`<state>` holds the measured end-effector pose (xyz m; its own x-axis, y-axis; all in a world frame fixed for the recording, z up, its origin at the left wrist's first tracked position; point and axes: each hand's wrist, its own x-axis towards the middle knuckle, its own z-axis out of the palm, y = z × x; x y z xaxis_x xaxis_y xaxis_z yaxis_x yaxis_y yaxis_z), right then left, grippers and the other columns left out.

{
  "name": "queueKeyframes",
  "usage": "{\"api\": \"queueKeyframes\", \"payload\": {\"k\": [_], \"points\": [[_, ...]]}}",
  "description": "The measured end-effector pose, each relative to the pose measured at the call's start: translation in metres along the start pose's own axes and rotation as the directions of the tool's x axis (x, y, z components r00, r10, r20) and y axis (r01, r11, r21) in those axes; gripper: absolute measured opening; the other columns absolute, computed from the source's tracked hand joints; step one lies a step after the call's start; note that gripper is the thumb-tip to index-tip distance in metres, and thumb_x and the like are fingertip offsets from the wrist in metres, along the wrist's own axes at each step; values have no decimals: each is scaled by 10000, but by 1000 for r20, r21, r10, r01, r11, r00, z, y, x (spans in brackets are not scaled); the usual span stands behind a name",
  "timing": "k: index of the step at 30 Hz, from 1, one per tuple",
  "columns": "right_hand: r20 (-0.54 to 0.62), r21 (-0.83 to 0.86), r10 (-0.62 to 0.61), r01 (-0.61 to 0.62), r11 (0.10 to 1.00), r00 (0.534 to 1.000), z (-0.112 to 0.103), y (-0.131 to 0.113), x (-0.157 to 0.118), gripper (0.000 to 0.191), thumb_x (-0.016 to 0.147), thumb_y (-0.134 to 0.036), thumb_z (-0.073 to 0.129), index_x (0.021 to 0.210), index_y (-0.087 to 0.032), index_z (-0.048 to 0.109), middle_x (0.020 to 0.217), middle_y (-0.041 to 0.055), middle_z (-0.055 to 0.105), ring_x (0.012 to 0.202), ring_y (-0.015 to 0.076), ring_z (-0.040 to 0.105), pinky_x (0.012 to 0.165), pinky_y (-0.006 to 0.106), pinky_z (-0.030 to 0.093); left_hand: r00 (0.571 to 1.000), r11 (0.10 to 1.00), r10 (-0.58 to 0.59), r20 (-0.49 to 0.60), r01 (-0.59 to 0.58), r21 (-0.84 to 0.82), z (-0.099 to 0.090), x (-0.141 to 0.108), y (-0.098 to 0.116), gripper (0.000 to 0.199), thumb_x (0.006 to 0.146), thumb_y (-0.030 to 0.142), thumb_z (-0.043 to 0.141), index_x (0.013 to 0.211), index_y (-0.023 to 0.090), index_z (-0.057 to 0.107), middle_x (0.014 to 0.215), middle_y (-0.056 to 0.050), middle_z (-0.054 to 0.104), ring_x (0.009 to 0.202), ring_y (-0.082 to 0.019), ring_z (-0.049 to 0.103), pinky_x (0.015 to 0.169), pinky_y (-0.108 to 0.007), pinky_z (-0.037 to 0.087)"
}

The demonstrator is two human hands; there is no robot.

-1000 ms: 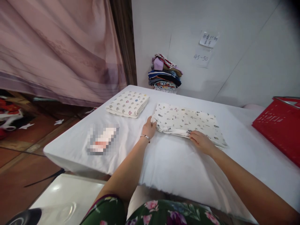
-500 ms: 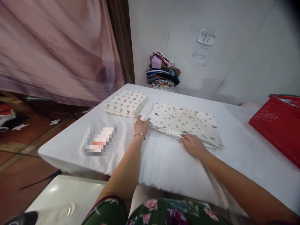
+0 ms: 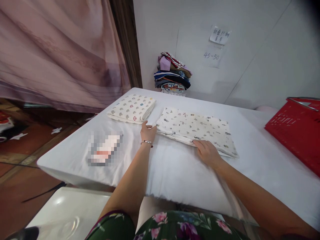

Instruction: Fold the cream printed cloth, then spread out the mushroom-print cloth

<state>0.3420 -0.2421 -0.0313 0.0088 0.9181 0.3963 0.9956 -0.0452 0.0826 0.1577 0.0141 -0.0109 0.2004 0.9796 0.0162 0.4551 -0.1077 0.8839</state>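
A folded white cloth with small grey and green prints lies on the white-covered table in front of me. My left hand, with a bracelet at the wrist, pinches its near left corner. Along the near edge, right of the middle, my right hand holds the layers with fingers on top; its thumb is hidden. A second folded cloth, cream with grey, red and blue mushroom-like motifs, rests just beyond my left hand, apart from the first one.
A blurred-out flat object lies at the left of the table. On the right stands a red basket with a metal handle. Stacked folded fabrics are by the back wall. A pale plastic stool is at lower left.
My right hand's fingers have flattened a little over the cloth's near edge. Both hands stay at about the same places on the cloth; the view has shifted slightly.
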Motion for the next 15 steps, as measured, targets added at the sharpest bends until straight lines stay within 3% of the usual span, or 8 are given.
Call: {"api": "queueKeyframes", "payload": {"k": [2,7,11,15], "points": [[17,-3,-12,12,1000,1000,-3,-1,2,405,827,-68,362,1193,-133,521,1054,122,617,933,227,554,791,363,437,999,1000,17,-31,-17,6,0,0,0,574,693,251,598,1240,184,434,1027,-42,607,876,-158,591,793,-264,457],[8,25,4,-4,1000,1000,-9,-6,5,376,837,-84,373,1180,-123,523,1047,124,607,932,224,547,801,353,428,975,982,189,-120,-186,36,1,-3,0,542,729,198,540,1260,198,432,1150,-70,510,811,-134,565,813,-275,461],[104,42,-38,34,999,994,-5,-12,5,343,824,-79,384,1117,-135,556,1037,123,602,907,220,550,769,347,427,981,979,182,-65,-174,105,3,-1,-4,504,697,138,545,1198,168,503,1189,-103,464,889,-167,567,886,-303,447],[116,76,-9,0,997,993,-1,-17,3,401,812,-67,372,1177,-144,518,1078,125,592,939,224,541,796,360,423,985,982,152,-78,-142,121,3,3,-8,511,690,137,556,1197,179,507,1202,-96,457,994,-185,546,926,-300,432]]}}
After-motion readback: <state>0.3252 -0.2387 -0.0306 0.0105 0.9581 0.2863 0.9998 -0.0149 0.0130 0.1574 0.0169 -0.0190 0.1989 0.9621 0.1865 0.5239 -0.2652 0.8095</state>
